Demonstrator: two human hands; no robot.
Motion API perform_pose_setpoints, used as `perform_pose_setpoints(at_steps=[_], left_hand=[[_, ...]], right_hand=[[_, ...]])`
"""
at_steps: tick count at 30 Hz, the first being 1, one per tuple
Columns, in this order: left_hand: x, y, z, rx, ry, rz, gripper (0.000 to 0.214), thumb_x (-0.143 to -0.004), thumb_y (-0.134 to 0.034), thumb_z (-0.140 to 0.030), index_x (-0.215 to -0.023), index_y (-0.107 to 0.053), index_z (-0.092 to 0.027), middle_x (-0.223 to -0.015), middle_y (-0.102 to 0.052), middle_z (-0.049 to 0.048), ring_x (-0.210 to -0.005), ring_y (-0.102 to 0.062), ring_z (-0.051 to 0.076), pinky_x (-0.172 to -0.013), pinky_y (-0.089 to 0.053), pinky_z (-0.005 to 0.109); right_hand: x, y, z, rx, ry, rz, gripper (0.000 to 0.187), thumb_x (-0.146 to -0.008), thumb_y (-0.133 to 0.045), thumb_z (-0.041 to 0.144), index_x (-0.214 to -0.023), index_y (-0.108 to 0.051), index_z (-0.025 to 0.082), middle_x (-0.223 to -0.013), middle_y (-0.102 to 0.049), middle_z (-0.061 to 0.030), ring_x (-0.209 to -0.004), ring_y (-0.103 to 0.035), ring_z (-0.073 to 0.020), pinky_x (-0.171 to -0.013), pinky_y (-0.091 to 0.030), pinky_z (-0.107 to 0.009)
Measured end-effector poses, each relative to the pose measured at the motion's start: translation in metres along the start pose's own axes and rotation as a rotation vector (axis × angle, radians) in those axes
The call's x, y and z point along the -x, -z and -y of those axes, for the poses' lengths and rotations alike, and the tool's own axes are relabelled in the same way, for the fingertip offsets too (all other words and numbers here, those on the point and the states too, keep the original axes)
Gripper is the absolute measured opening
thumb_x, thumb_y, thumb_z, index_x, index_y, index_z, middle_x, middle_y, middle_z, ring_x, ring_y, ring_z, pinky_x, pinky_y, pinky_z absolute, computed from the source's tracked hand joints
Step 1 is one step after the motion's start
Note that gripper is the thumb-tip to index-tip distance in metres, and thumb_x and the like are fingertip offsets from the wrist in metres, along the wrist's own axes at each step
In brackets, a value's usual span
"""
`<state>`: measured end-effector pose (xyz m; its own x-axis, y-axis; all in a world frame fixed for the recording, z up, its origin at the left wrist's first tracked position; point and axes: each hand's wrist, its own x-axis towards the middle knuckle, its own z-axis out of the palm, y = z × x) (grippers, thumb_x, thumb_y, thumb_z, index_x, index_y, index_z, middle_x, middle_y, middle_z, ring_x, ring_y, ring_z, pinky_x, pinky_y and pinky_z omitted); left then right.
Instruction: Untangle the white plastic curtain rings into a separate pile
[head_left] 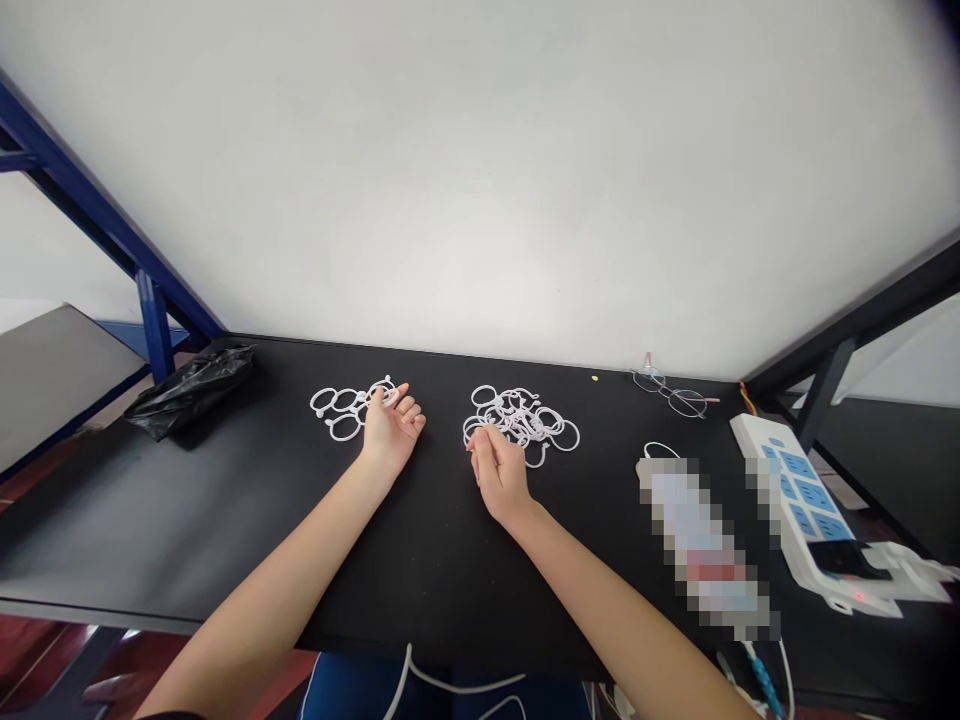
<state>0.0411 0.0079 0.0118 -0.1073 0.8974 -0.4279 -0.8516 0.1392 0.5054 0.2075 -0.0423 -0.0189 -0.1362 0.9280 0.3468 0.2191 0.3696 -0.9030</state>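
Head view: two bare hands over a black table [435, 570], which stands against a pale wall [480, 200].

Left hand: the left hand [390, 440] is at the near right side of the smaller group of white rings [360, 398], palm partly turned up and fingers loosely curled. One ring shows at the thumb and forefinger; whether the grip is clamped on it cannot be told.

Right hand: the right hand [501, 475] is at the near left edge of the larger pile of white rings [525, 425]. Its fingers are folded and the thumb and forefinger are together; whether a ring is caught in this grip is hidden.

Ring groups: both on the table, well apart, with a bare strip between them. The smaller group, left of centre, is a loose cluster of thin rings with small knobs; the larger pile is a dense, overlapping tangle.

Left end: a crumpled black plastic bag [191, 390], near a blue metal frame [154, 310].

Right end, far side: thin-rimmed eyeglasses [688, 403] near the wall; a tiny yellow speck [595, 378] to their left.

Right end, near side: a pixelated object [701, 540], its details masked, beside a white power strip [806, 490] with blue sockets; a black plug [847, 560] sits at the strip's near end.

Near edge: a white cable [409, 660] above blue trousers [345, 690].
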Motion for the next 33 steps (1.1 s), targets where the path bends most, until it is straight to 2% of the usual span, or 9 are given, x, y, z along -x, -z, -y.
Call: perform_pose_setpoints(at_steps=[3,10,22,25,29,31,33], left_hand=[[0.001,-0.001,-0.001,0.005,-0.009,-0.018,0.033,-0.1,-0.03,-0.032,-0.084,-0.053,-0.015,-0.054,-0.033,-0.0074,-0.038,-0.029,0.006,-0.043,-0.033,0.017],[0.002,0.0,-0.001,-0.025,-0.046,-0.03,0.04,-0.1,-0.025,-0.038,-0.105,-0.057,-0.015,-0.06,-0.043,-0.0028,-0.042,-0.034,0.008,-0.044,-0.036,0.019],[0.003,0.002,-0.002,0.024,-0.049,-0.019,0.044,-0.099,-0.025,-0.041,-0.097,-0.055,-0.01,-0.059,-0.041,-0.0039,-0.042,-0.034,0.007,-0.044,-0.036,0.02],[0.004,0.001,-0.003,0.015,-0.039,0.022,0.043,-0.099,-0.027,-0.042,-0.096,-0.055,-0.01,-0.058,-0.04,-0.0046,-0.041,-0.034,0.007,-0.044,-0.036,0.02],[0.006,-0.002,-0.003,-0.055,-0.005,0.141,0.033,-0.097,-0.037,-0.039,-0.095,-0.056,-0.013,-0.056,-0.038,-0.0064,-0.041,-0.034,0.007,-0.043,-0.037,0.019],[0.008,-0.004,-0.001,-0.151,-0.017,0.211,0.027,-0.094,-0.042,-0.037,-0.094,-0.057,-0.014,-0.055,-0.039,-0.0068,-0.042,-0.035,0.007,-0.043,-0.037,0.019],[0.011,-0.006,0.005,-0.343,-0.115,0.28,0.023,-0.091,-0.049,-0.037,-0.094,-0.057,-0.016,-0.057,-0.043,-0.0066,-0.043,-0.037,0.007,-0.044,-0.04,0.02]], right_hand=[[0.0,0.0,0.0,-0.003,0.005,0.001,0.038,-0.103,-0.031,0.044,-0.076,-0.048,0.022,-0.047,-0.037,0.0063,-0.04,-0.038,-0.0104,-0.044,-0.031,-0.025],[0.0,0.0,0.0,0.001,0.009,-0.004,0.038,-0.102,-0.032,0.043,-0.076,-0.048,0.022,-0.048,-0.037,0.0062,-0.04,-0.038,-0.0104,-0.044,-0.031,-0.024],[0.0,0.0,0.0,-0.005,0.021,-0.003,0.037,-0.103,-0.033,0.041,-0.076,-0.049,0.021,-0.047,-0.037,0.0067,-0.039,-0.038,-0.0095,-0.044,-0.031,-0.023],[0.0,0.0,-0.001,-0.001,0.027,-0.005,0.036,-0.102,-0.034,0.04,-0.076,-0.049,0.021,-0.048,-0.038,0.0065,-0.04,-0.038,-0.0095,-0.045,-0.031,-0.023],[-0.001,-0.001,-0.002,-0.001,0.032,-0.006,0.035,-0.102,-0.034,0.039,-0.076,-0.049,0.021,-0.048,-0.038,0.0064,-0.04,-0.038,-0.0094,-0.045,-0.031,-0.024],[0.0,-0.001,-0.002,-0.001,0.033,-0.007,0.035,-0.102,-0.035,0.038,-0.076,-0.049,0.021,-0.048,-0.038,0.0065,-0.04,-0.038,-0.0093,-0.045,-0.031,-0.023],[0.0,-0.001,-0.002,-0.001,0.032,-0.005,0.035,-0.102,-0.034,0.038,-0.076,-0.049,0.021,-0.048,-0.038,0.0065,-0.04,-0.038,-0.0093,-0.045,-0.03,-0.024]])
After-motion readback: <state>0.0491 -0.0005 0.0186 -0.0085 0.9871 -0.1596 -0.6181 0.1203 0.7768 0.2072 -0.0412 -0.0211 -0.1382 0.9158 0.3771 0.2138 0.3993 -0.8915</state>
